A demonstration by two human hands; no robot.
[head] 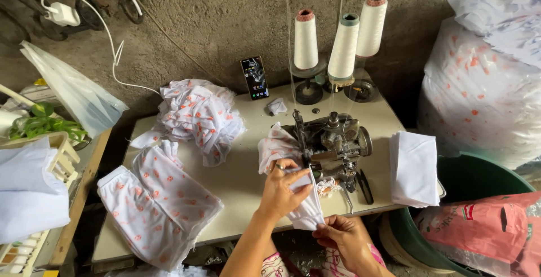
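Both hands grip a white cloth piece (304,201) at six o'clock on the surface (248,181). The left hand (282,189) presses it beside the sewing machine (332,144). The right hand (344,237) pinches its bottom edge.

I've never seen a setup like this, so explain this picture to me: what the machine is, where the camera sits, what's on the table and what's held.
The camera sits on the person's head, looking down. The sewing machine stands on a table, fed by three thread cones behind it. The left hand presses white cloth at the machine; the right hand pinches its lower edge. Also on the table: a phone, a pile of dotted cloth, stacked dotted pieces, scissors and a white stack.
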